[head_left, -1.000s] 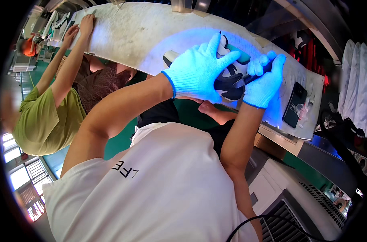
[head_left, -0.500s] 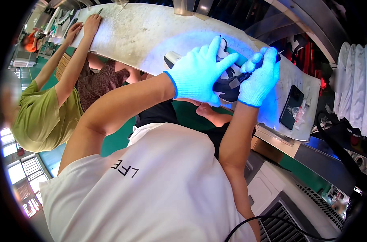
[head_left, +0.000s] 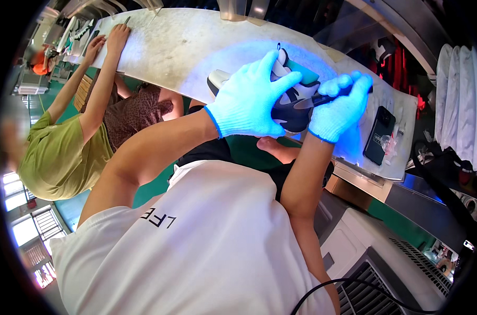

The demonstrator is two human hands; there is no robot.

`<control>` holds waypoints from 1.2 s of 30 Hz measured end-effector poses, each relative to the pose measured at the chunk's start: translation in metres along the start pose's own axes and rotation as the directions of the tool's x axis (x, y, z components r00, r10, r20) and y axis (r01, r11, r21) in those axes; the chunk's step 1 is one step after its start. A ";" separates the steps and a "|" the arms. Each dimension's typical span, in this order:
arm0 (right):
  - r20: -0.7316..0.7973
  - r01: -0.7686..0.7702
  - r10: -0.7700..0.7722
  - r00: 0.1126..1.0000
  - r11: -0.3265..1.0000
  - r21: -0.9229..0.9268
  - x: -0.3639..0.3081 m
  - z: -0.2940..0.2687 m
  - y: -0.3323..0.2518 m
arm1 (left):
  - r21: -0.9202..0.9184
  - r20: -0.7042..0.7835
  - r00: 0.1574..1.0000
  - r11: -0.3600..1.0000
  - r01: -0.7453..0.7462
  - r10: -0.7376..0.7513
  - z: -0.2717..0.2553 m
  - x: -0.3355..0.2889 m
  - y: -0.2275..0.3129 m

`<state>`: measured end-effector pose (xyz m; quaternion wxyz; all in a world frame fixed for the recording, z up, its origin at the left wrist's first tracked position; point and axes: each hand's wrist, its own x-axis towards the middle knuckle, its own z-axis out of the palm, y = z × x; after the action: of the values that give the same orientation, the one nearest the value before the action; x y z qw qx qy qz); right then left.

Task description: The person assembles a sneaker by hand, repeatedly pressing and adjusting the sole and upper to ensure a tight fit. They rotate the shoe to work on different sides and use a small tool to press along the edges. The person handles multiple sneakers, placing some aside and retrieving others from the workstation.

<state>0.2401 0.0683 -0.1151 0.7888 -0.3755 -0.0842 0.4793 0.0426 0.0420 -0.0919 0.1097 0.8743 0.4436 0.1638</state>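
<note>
Two hands, left (head_left: 248,100) spread gripping sneaker (head_left: 292,111), right (head_left: 340,107) curled round tool (head_left: 319,99), wrapper (head_left: 389,147) beside phone (head_left: 379,135)

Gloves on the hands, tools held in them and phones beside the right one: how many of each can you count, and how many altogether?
Gloves: 2, one on the left hand and one on the right hand
Held tool: 1, in the right hand's grip
Phone: 1, on the table
Total: 4

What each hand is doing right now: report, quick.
Left hand: fingers spread, holding the shoe.
Right hand: closed on a slim dark-handled tool.
</note>
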 end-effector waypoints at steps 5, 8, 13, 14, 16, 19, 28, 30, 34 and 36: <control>0.368 -0.183 0.159 0.916 0.983 0.031 0.004 -0.018 0.006 | 0.006 -0.027 0.999 1.000 -0.020 0.021 0.004 -0.002 0.002; 0.608 -0.691 0.423 0.672 0.654 0.308 0.065 -0.082 0.002 | -0.005 -0.067 0.996 0.999 -0.053 0.052 0.003 -0.007 0.001; 0.096 0.125 -0.095 0.991 0.388 -0.913 0.043 -0.093 -0.024 | -0.015 -0.104 0.991 0.996 -0.092 0.090 0.007 -0.015 0.003; 0.178 0.172 -0.183 0.967 -0.048 -0.984 0.039 -0.098 -0.030 | -0.008 -0.112 0.989 0.995 -0.101 0.099 0.007 -0.016 0.003; 0.463 0.421 -0.297 0.836 -0.194 -0.886 0.032 -0.101 -0.039 | 0.010 -0.131 0.985 0.994 -0.110 0.110 0.006 -0.017 0.002; 0.520 0.457 0.038 0.853 0.427 -0.780 0.006 -0.102 -0.049 | -0.044 -0.126 0.986 0.992 -0.115 0.109 0.002 -0.021 0.004; 0.467 0.040 0.580 0.667 0.599 -0.800 -0.033 -0.068 -0.020 | 0.052 -0.226 0.973 0.998 -0.026 0.037 0.021 -0.033 0.005; 0.428 0.025 0.584 0.690 0.572 -0.820 -0.036 -0.058 -0.020 | 0.044 -0.230 0.973 0.999 -0.026 0.036 0.021 -0.031 0.003; 0.302 -0.126 0.550 0.779 0.608 -0.784 -0.053 -0.042 -0.010 | -0.002 -0.229 0.973 0.999 -0.042 0.040 0.023 -0.026 -0.001; 0.268 -0.109 0.492 0.828 0.612 -0.783 -0.054 -0.051 0.001 | -0.005 -0.227 0.974 1.000 -0.018 0.017 0.025 -0.026 -0.002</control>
<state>0.2363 -0.0020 -0.1394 0.4281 -0.5462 -0.3880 0.6065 0.0359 0.0206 -0.1203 0.0599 0.8534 0.4448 0.2650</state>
